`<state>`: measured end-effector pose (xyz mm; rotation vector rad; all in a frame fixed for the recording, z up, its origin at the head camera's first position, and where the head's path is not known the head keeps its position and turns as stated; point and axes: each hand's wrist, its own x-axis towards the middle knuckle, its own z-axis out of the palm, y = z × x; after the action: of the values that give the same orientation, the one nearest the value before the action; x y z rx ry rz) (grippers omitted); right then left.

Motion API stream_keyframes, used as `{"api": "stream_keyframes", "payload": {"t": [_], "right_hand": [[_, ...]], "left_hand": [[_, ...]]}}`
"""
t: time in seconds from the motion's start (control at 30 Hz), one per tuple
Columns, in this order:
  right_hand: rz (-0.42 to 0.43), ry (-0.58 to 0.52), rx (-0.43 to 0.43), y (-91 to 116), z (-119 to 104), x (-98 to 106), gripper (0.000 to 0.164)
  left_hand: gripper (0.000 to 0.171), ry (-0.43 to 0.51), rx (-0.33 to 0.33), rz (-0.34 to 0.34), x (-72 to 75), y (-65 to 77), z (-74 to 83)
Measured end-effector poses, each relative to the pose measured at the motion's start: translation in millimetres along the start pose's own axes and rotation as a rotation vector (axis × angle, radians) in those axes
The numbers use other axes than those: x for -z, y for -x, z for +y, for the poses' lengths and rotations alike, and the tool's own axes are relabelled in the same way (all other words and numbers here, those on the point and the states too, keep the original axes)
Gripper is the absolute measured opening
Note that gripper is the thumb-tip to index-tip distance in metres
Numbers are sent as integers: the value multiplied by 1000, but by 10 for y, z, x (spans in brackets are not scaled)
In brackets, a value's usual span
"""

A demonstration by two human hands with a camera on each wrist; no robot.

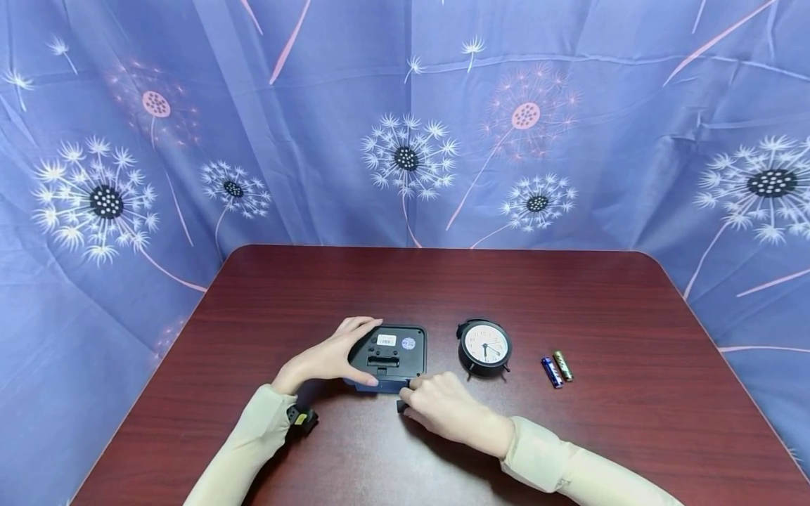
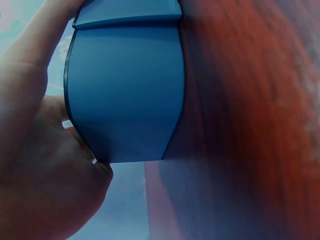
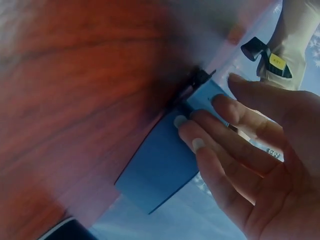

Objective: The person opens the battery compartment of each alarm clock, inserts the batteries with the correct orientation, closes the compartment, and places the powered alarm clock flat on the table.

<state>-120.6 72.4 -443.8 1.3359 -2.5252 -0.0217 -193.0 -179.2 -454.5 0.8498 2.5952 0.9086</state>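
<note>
A boxy black device (image 1: 411, 344) lies on the table with a white label, a round sticker and a dark recessed slot facing up. My left hand (image 1: 329, 356) grips its left end, thumb at the near edge and fingers over the far edge. In the left wrist view, the device's side (image 2: 125, 90) looks smooth and blue. My right hand (image 1: 448, 409) is at the near right corner. In the right wrist view, its loosely bent fingers (image 3: 235, 135) rest against the device's side (image 3: 160, 160). A small black part (image 3: 200, 77) shows just past the fingertips.
To the right of the device, a round black alarm clock (image 1: 485, 346) with a white dial stands on small legs. Farther right lie a blue battery (image 1: 552, 372) and a green battery (image 1: 562, 366), side by side. A blue dandelion-print curtain (image 1: 316, 140) hangs behind the reddish-brown table (image 1: 538, 281).
</note>
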Motion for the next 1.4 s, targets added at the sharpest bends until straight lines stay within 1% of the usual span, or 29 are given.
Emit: {"api": "stream_keyframes", "payload": {"t": [0.13,0.23,0.43,0.53,0.6,0.77,0.9,0.97,1.13,1.2,1.27,1.4], "right_hand": [[71,-22,-17,28,44,50,19],[147,-66,-37,43,85,85,19],[313,-149,-100,65,176,126,22],[366,-166,-137,90,230,138,20],[383,-165,-168,115,267,152,19],[396,-139,-253,189,362,200,14],[398,-110,-340,235,432,258,12],[397,-90,-410,259,461,285,12],[378,-45,-622,319,526,337,14],[377,-34,-683,340,554,347,13],[392,-16,-718,361,583,347,13],[418,35,-753,396,645,327,15]], "left_hand": [[104,0,-1,-4,-2,1,1],[104,7,-4,-7,3,5,4],[103,15,-3,-10,10,8,15],[103,10,1,-11,7,5,10],[104,9,1,-10,6,2,6],[104,12,0,-10,7,-2,-8],[104,13,2,-11,6,-5,-11],[104,14,4,-12,7,-3,-7],[104,16,5,-13,10,-2,-4],[104,15,4,-12,10,-4,-6],[104,12,1,-10,8,-6,-8],[104,10,2,-10,5,-5,-6]]}}
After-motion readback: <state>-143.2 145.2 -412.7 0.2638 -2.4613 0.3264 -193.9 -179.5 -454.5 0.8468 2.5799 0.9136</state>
